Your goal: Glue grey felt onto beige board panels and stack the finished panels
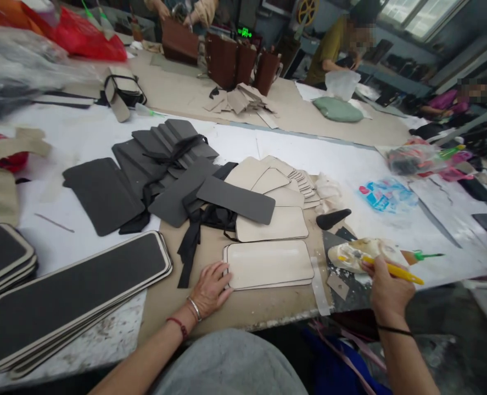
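My left hand lies with its fingers stretched out at the left edge of a small stack of cream panels. The top panel has rounded corners and a dark edge line. Over to the right, my right hand is closed around a yellow-handled brush. Its tip is at a whitish, glue-crusted container, and I cannot tell whether it touches what is inside. Behind the stack lie more cream panels, with a dark grey panel partly over them.
Dark grey panels and black straps spread at the left centre. Long bordered panels are stacked at left. A black-handled tool and a green-tipped bottle lie near the container. Brown bags and other people are across the table.
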Tool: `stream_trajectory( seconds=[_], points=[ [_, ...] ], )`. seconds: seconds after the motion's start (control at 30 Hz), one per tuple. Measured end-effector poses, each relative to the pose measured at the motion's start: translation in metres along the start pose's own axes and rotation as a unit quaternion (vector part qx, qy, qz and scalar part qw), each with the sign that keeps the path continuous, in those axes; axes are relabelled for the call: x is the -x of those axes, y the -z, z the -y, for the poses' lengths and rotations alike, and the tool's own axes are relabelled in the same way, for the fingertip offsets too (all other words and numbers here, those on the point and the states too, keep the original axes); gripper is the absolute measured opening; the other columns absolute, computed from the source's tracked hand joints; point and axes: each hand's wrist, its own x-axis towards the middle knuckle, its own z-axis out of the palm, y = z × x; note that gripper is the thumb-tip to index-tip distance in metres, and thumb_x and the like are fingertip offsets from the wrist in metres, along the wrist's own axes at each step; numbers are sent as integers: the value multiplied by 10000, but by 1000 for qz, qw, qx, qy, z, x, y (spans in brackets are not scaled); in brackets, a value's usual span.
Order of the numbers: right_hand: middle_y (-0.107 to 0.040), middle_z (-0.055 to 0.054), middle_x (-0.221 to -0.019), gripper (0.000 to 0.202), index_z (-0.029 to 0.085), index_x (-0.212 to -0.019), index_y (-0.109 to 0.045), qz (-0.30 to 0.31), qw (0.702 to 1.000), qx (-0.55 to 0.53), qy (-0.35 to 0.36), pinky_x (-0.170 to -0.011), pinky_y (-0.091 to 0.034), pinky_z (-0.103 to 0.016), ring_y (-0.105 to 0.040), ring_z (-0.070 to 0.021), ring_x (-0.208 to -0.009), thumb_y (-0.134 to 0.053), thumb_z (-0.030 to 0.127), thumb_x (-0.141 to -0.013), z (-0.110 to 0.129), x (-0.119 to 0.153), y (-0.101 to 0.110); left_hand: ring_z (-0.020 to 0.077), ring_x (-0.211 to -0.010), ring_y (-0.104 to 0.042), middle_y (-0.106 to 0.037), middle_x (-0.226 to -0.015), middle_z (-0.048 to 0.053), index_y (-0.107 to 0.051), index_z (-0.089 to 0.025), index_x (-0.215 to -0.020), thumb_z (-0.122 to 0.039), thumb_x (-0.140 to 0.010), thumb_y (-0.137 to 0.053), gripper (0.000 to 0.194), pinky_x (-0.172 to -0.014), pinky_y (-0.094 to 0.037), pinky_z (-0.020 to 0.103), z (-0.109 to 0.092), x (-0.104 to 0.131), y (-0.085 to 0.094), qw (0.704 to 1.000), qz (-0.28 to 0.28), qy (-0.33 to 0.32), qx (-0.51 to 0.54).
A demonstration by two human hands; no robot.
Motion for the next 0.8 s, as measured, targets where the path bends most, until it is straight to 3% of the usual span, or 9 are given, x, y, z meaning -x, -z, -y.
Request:
stream_trajectory(
  seconds=[0.07, 0.23, 0.4, 0.5, 0.6, 0.8],
  points=[
    [-630, -30, -617, 249, 164, -803, -586, 40, 996, -73, -37, -593, -551, -348, -630, -193, -568, -646, 358, -660, 14, 30, -7, 242, -1112, -459, -592, -1115, 89, -586, -201, -1035, -264, -792, -542, 256, -924, -408, 427, -2, 1, 0, 1000, 1, 2, -9],
    [-644, -19, -658, 357, 150, -830, -579, 309, 937, -137, -95, -607, -573, -328, -652, -185, -605, -686, 448, -665, 39, 116, -55, 242, -1091, -466, -609, -1089, 88, -578, -182, -1062, -252, -805, -533, 269, -916, -421, 429, -7, 3, -2, 1000, -6, 1, -28],
    [-623, -4, -653, 355, 175, -789, -555, 384, 894, -185, -137, -578, -568, -324, -631, -172, -572, -671, 487, -666, 42, 167, -110, 233, -1086, -478, -611, -1111, 89, -561, -180, -1106, -251, -819, -522, 298, -898, -438, 414, -4, 7, -5, 999, -17, -12, -35],
    [-614, 1, -638, 344, 185, -766, -550, 406, 883, -181, -149, -552, -556, -304, -619, -165, -553, -660, 495, -667, 40, 176, -125, 219, -1087, -489, -615, -1112, 84, -556, -193, -1122, -260, -835, -502, 300, -899, -441, 400, -2, 9, -5, 999, -28, -21, -33],
    [-609, 5, -621, 347, 190, -744, -546, 409, 882, -173, -158, -543, -552, -306, -614, -168, -542, -660, 506, -657, 36, 172, -127, 210, -1091, -495, -620, -1109, 78, -549, -205, -1142, -261, -844, -488, 309, -902, -438, 389, 0, 10, -5, 998, -36, -30, -35],
    [-631, -9, -619, 381, 171, -748, -577, 330, 921, -146, -145, -563, -560, -325, -632, -187, -566, -678, 517, -626, 13, 119, -106, 210, -1094, -501, -625, -1113, 72, -547, -207, -1148, -247, -845, -480, 313, -892, -437, 376, 1, 8, -3, 997, -40, -48, -51]
  ],
)
